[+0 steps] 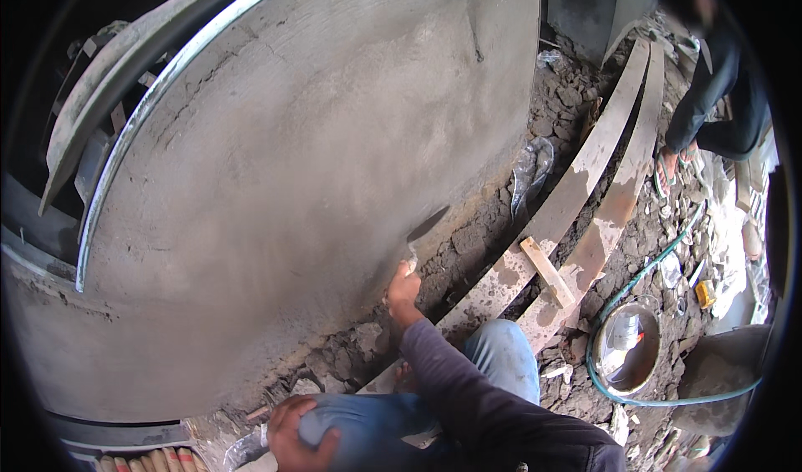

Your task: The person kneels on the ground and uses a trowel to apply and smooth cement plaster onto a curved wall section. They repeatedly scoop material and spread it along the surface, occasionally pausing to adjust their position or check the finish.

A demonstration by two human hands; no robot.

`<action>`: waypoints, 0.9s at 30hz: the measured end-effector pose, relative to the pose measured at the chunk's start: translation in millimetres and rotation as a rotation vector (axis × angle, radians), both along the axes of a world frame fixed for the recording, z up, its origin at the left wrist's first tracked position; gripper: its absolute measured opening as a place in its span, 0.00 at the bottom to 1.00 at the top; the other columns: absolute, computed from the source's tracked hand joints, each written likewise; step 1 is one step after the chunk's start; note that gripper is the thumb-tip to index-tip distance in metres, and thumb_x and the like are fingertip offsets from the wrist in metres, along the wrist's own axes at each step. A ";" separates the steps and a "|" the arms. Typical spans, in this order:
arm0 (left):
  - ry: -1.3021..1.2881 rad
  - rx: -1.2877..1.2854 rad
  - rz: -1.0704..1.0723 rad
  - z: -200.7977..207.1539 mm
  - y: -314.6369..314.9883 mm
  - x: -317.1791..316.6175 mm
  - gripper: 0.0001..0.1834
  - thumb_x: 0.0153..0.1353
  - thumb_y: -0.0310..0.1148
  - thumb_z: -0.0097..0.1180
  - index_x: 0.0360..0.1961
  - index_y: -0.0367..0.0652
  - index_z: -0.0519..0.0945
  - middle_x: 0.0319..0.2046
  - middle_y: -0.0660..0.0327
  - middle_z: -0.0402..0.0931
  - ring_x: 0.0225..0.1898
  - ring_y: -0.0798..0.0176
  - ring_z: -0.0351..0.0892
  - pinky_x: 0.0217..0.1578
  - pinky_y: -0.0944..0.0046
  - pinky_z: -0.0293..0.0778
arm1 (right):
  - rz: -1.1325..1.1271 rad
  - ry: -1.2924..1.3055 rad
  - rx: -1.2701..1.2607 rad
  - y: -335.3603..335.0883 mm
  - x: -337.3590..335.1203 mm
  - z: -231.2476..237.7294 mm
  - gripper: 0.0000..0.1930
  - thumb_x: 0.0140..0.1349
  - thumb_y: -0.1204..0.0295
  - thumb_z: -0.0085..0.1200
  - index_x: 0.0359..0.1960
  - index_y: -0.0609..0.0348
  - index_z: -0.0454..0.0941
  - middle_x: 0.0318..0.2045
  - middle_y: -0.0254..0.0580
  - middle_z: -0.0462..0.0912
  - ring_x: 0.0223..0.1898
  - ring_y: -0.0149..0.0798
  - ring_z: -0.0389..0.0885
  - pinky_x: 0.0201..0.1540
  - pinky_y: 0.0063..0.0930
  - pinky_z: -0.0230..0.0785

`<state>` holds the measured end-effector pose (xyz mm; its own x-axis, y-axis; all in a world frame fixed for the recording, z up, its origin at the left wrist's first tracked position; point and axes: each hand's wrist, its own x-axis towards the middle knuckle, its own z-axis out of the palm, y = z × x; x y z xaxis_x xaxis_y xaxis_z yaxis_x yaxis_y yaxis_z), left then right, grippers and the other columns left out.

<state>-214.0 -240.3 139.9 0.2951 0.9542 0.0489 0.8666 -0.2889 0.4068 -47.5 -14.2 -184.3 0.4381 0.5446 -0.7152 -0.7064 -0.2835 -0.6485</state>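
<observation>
My right hand (403, 291) grips the handle of a trowel (428, 225), its fingers wrapped closed around it. The dark blade lies against the lower edge of a grey plastered wall (309, 154), where the wall meets the rubble. The wall's surface looks damp and mostly smooth, with a few thin marks. My left hand (298, 435) rests on my bent left knee, thumb and fingers apart, holding nothing.
Two stained planks (576, 196) run along the rubble on my right, a short wooden batten (547, 272) across them. A bucket (628, 351) stands beyond, with a green hose (603, 313) around it. Another person in sandals (666, 171) stands far right. Paper sacks (154, 462) sit lower left.
</observation>
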 end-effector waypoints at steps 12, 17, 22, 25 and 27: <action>-0.037 0.023 0.000 -5.1 13.1 -12.2 0.27 0.49 0.37 0.72 0.50 0.36 0.84 0.50 0.45 0.84 0.54 0.41 0.83 0.59 0.46 0.75 | -0.219 -0.234 0.102 15.0 -22.2 -15.6 0.25 0.79 0.53 0.50 0.40 0.70 0.76 0.22 0.45 0.80 0.21 0.44 0.79 0.27 0.43 0.72; -0.036 -0.019 0.039 -15.7 20.0 -12.9 0.27 0.46 0.38 0.72 0.47 0.36 0.84 0.48 0.45 0.84 0.53 0.42 0.83 0.59 0.48 0.74 | 0.011 0.030 -0.040 14.4 -31.5 -21.9 0.25 0.79 0.49 0.48 0.39 0.65 0.76 0.20 0.40 0.77 0.14 0.38 0.74 0.16 0.37 0.68; -0.037 -0.016 0.031 -14.7 30.4 -7.9 0.27 0.45 0.38 0.72 0.47 0.36 0.84 0.49 0.44 0.84 0.53 0.42 0.83 0.59 0.47 0.75 | -0.460 -0.456 0.221 14.5 -20.2 -35.7 0.25 0.79 0.51 0.49 0.38 0.66 0.76 0.19 0.38 0.76 0.16 0.38 0.75 0.19 0.39 0.68; -0.046 -0.025 0.049 -13.3 38.2 -7.7 0.26 0.46 0.39 0.73 0.45 0.37 0.84 0.48 0.45 0.85 0.53 0.42 0.84 0.58 0.47 0.76 | 0.048 0.078 0.028 19.7 -14.8 -41.7 0.24 0.79 0.54 0.50 0.37 0.67 0.77 0.21 0.38 0.78 0.20 0.35 0.76 0.26 0.38 0.69; -0.036 -0.026 -0.001 -14.3 39.6 -6.0 0.26 0.51 0.35 0.71 0.52 0.38 0.84 0.50 0.45 0.84 0.53 0.40 0.83 0.58 0.47 0.76 | -0.103 -0.061 0.010 22.3 -9.5 -42.4 0.24 0.79 0.54 0.50 0.37 0.69 0.78 0.22 0.40 0.79 0.20 0.36 0.76 0.27 0.38 0.70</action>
